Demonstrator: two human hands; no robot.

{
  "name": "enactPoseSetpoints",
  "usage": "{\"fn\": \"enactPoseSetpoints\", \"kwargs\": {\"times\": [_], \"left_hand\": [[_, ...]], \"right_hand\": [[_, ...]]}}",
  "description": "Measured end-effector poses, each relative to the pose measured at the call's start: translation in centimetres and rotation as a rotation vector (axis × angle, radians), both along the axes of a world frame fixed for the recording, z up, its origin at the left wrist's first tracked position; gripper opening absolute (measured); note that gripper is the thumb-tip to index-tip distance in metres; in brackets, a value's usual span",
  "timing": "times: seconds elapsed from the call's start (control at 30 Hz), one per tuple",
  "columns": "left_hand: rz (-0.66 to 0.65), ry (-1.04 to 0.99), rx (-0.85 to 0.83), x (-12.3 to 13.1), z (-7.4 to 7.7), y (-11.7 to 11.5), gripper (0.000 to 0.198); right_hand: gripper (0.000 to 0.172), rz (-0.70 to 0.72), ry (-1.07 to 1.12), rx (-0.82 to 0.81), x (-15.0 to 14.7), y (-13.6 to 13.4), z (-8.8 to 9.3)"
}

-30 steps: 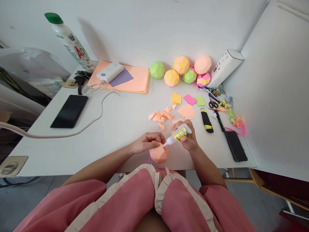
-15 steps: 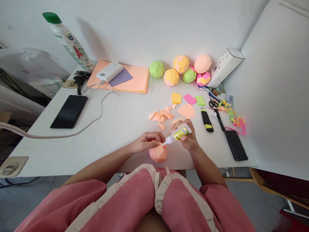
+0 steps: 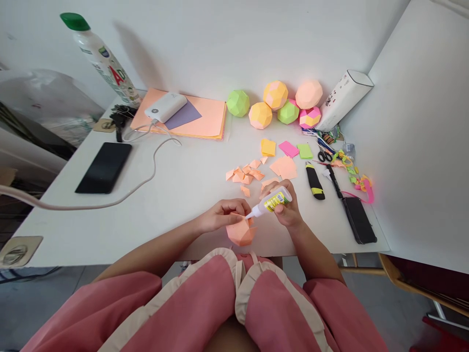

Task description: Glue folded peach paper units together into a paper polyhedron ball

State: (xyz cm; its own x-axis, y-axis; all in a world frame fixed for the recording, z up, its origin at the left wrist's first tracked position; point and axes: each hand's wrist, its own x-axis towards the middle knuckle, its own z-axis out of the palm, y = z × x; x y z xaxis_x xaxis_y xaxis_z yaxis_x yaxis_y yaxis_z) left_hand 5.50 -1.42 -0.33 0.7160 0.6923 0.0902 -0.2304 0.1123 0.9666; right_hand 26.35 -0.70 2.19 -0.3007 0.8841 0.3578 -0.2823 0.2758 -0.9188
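An orange faceted paper ball (image 3: 240,233), open at the top, is pinched by my left hand (image 3: 223,215) near the table's front edge. My right hand (image 3: 287,208) is closed around a clear glue bottle (image 3: 273,201) with a yellow label, tipped so its nozzle points down to the left. The nozzle tip meets the ball's upper rim, close to my left fingers. Just beyond lie several small folded orange paper pieces (image 3: 244,174). Flat orange paper squares (image 3: 285,167) lie to their right.
Finished paper balls (image 3: 260,116) stand along the wall. Yellow (image 3: 268,147), pink (image 3: 288,149) and green paper squares (image 3: 304,151) lie mid-table. On the right are a utility knife (image 3: 314,181), scissors (image 3: 324,156) and a black case (image 3: 359,220); on the left, a phone (image 3: 104,167) and a cable (image 3: 150,178).
The glue bottle's nozzle has shifted slightly left and up along the ball's rim. My left hand and the ball have stayed nearly still.
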Motion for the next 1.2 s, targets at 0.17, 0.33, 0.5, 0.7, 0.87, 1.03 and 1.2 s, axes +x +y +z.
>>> {"fn": "enactPoseSetpoints", "kwargs": {"times": [0.17, 0.33, 0.5, 0.7, 0.87, 1.03, 1.2], "left_hand": [[0.013, 0.019, -0.016, 0.0, 0.3, 0.0, 0.028], [0.021, 0.014, -0.005, 0.1, 0.4, 0.0, 0.029], [0.017, 0.006, -0.002, 0.0, -0.2, 0.0, 0.028], [0.019, -0.029, 0.016, -0.1, -0.6, 0.0, 0.023], [0.015, -0.028, 0.012, -0.1, -0.6, 0.0, 0.022], [0.008, -0.050, 0.022, -0.1, -0.6, 0.0, 0.021], [0.030, -0.085, 0.062, -0.3, -0.6, 0.1, 0.019]], "right_hand": [[0.045, -0.005, -0.025, -0.035, 0.1, 0.0, 0.1], [0.047, 0.002, -0.019, -0.033, 0.0, 0.0, 0.0], [0.044, -0.023, -0.020, -0.043, 0.0, 0.0, 0.0], [0.041, 0.003, 0.006, -0.016, 0.0, -0.1, -0.1], [0.041, -0.003, 0.035, -0.084, -0.2, -0.1, 0.2], [0.036, 0.086, 0.136, -0.180, -0.3, 0.1, 0.2], [0.040, 0.020, 0.248, -0.359, 0.3, 0.7, 0.1]]}}
